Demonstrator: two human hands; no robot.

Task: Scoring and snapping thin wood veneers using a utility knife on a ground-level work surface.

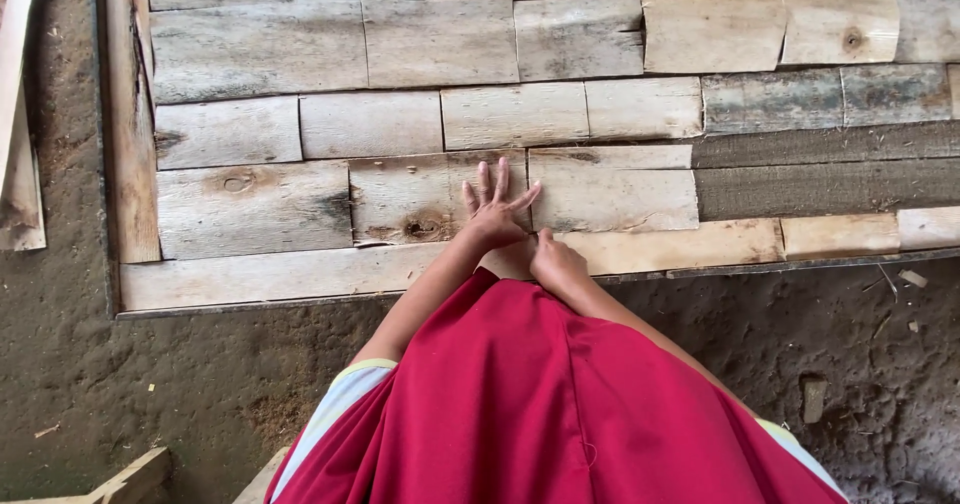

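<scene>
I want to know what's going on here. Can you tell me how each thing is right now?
Left hand: open, fingers spread, flat on the boards.
Right hand: curled, resting on the bottom plank.
Wooden boards: lying flat, fitted side by side in rows.
Bottom plank: lying flat along the panel's near edge.
Wood scrap: loose on the dirt floor.

Left hand (pixel 494 209) flat, fingers spread, right hand (pixel 556 257) curled beside it, both arms reaching forward
</scene>
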